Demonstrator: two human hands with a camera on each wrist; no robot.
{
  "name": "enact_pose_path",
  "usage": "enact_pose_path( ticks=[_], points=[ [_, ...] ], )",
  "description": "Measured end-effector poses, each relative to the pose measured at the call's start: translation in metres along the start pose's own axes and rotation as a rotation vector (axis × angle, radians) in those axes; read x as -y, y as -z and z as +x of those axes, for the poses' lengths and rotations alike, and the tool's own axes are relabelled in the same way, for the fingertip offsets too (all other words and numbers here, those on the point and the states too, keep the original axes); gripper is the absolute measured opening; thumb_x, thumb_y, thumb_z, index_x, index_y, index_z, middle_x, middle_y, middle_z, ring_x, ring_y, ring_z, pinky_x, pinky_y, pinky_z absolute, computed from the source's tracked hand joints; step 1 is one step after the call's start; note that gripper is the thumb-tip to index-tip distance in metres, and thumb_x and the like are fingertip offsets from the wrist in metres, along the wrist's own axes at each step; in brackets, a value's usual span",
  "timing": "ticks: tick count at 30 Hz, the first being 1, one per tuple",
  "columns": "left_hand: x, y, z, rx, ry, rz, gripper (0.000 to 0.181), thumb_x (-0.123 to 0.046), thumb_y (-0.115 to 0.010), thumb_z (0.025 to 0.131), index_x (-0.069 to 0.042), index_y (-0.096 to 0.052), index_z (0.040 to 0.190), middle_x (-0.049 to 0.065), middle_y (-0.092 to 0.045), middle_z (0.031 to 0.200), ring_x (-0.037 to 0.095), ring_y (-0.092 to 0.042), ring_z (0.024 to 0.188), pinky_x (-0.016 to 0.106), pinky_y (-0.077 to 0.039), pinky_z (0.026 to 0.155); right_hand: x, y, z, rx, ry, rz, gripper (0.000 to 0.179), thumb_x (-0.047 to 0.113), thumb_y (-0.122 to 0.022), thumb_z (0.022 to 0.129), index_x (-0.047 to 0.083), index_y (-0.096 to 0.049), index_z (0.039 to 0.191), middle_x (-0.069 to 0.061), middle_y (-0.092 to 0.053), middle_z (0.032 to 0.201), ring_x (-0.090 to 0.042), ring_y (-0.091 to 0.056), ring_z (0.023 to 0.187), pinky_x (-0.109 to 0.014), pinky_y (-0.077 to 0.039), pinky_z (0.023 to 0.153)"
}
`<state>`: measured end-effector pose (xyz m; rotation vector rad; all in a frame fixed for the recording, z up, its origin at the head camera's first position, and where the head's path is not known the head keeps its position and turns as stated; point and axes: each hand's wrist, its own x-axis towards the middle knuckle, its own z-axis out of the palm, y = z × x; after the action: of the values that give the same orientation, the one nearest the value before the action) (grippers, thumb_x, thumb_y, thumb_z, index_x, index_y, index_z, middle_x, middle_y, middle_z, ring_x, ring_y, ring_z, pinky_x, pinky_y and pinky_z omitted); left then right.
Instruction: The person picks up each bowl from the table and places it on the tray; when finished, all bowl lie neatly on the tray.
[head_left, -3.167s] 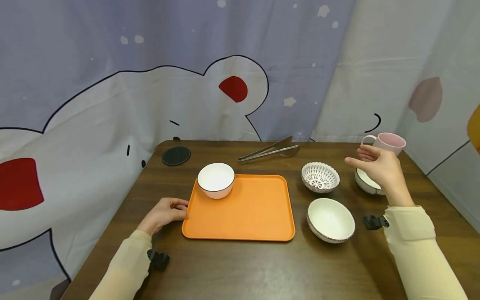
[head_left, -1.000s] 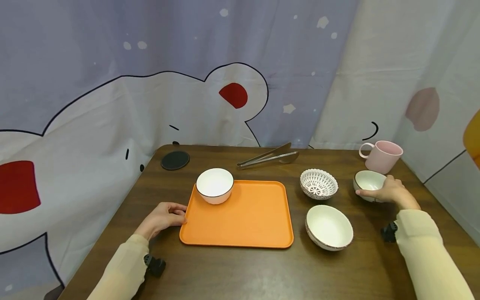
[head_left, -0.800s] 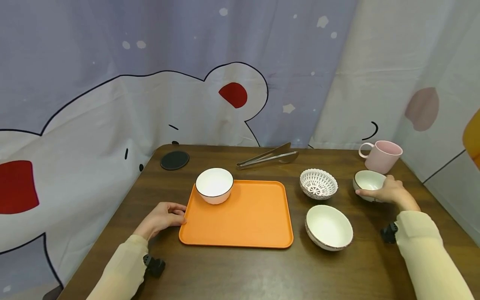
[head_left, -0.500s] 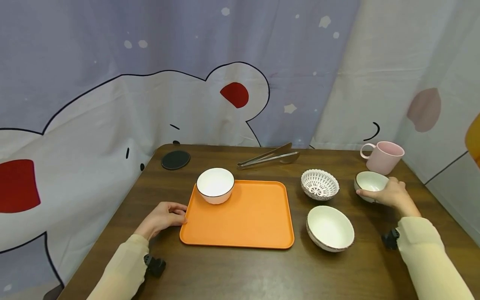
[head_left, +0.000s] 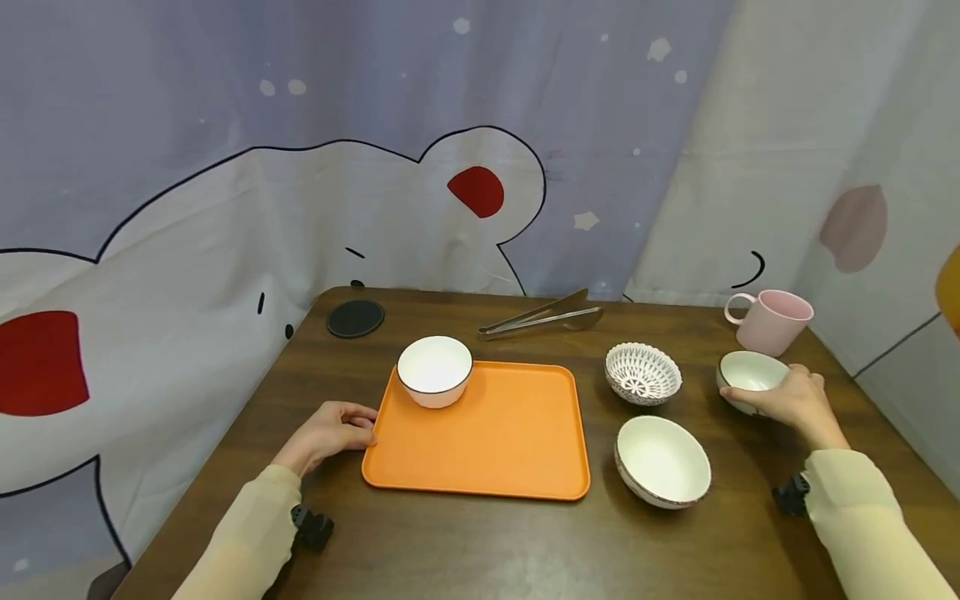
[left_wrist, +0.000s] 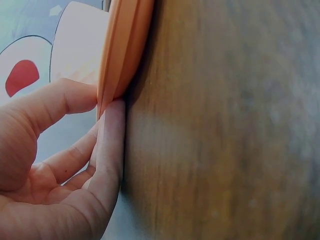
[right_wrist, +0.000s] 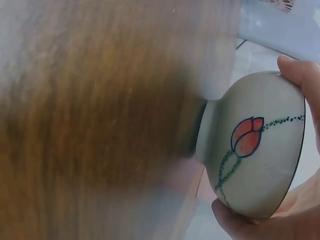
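Observation:
At the right side of the table, my right hand [head_left: 797,402] grips a small white bowl [head_left: 750,372] by its rim, thumb and fingers on opposite sides. In the right wrist view this bowl [right_wrist: 260,145] shows a red flower bud with a dotted green stem, its foot close to the wooden surface. My left hand [head_left: 330,435] pinches the left edge of an orange tray [head_left: 487,446]. The left wrist view shows the thumb at the tray's rim [left_wrist: 122,55] and the fingers under its edge. A pink bowl with a white inside [head_left: 435,375] stands on the tray's back left corner.
Right of the tray stand a patterned, scalloped bowl [head_left: 642,374] and a larger cream bowl [head_left: 663,462]. A pink mug [head_left: 772,323] is just behind the held bowl. Metal tongs [head_left: 540,317] and a black round coaster [head_left: 356,318] lie along the back of the table.
My right hand has come down from in front of the mug and taken hold of the small white bowl, which has since shifted very slightly. My left hand stays at the tray's edge.

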<state>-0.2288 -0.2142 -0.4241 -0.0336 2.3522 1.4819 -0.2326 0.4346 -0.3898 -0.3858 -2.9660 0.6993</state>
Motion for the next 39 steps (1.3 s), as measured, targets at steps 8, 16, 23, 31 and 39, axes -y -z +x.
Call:
enact_pose_path(
  ticks=[8, 16, 23, 31, 39],
  points=[
    [-0.002, 0.001, 0.001, -0.006, 0.002, 0.01, 0.05, -0.001, -0.073, 0.081, 0.01, -0.056, 0.127, 0.012, -0.06, 0.097, 0.017, -0.06, 0.083, 0.032, -0.058, 0.078, 0.005, 0.007, -0.009, -0.043, 0.033, 0.041, 0.117, 0.058, -0.078, 0.072, -0.025, -0.023, 0.133, -0.038, -0.036, 0.113, -0.048, -0.035, 0.102, -0.048, -0.042, 0.071],
    [0.0, 0.0, 0.002, -0.005, 0.01, 0.018, 0.05, -0.001, -0.073, 0.081, 0.01, -0.056, 0.127, 0.012, -0.06, 0.097, 0.017, -0.06, 0.082, 0.032, -0.058, 0.078, 0.013, 0.014, -0.016, -0.08, 0.064, 0.018, 0.117, 0.056, -0.079, 0.072, -0.024, -0.022, 0.136, -0.038, -0.037, 0.114, -0.05, -0.035, 0.104, -0.053, -0.041, 0.073],
    [0.002, 0.001, 0.001, -0.005, 0.008, 0.025, 0.051, -0.002, -0.074, 0.08, 0.01, -0.056, 0.127, 0.012, -0.061, 0.097, 0.017, -0.06, 0.082, 0.031, -0.058, 0.078, 0.024, 0.018, -0.023, -0.124, 0.105, 0.052, 0.116, 0.055, -0.081, 0.071, -0.021, -0.023, 0.138, -0.038, -0.038, 0.117, -0.048, -0.036, 0.104, -0.049, -0.039, 0.071],
    [0.001, 0.002, 0.001, 0.0, -0.004, 0.028, 0.051, -0.002, -0.073, 0.081, 0.011, -0.056, 0.127, 0.012, -0.06, 0.097, 0.017, -0.06, 0.082, 0.031, -0.058, 0.078, 0.041, 0.026, -0.031, -0.139, 0.157, 0.059, 0.114, 0.054, -0.082, 0.07, -0.018, -0.026, 0.139, -0.038, -0.042, 0.12, -0.05, -0.036, 0.111, -0.044, -0.036, 0.069],
    [0.0, 0.001, 0.002, 0.004, -0.012, 0.034, 0.05, -0.003, -0.073, 0.081, 0.011, -0.057, 0.126, 0.012, -0.061, 0.097, 0.017, -0.06, 0.082, 0.031, -0.058, 0.078, 0.064, 0.036, -0.043, -0.136, 0.223, 0.086, 0.108, 0.048, -0.086, 0.068, -0.01, -0.03, 0.14, -0.037, -0.041, 0.124, -0.051, -0.033, 0.119, -0.05, -0.036, 0.076]
  ],
)
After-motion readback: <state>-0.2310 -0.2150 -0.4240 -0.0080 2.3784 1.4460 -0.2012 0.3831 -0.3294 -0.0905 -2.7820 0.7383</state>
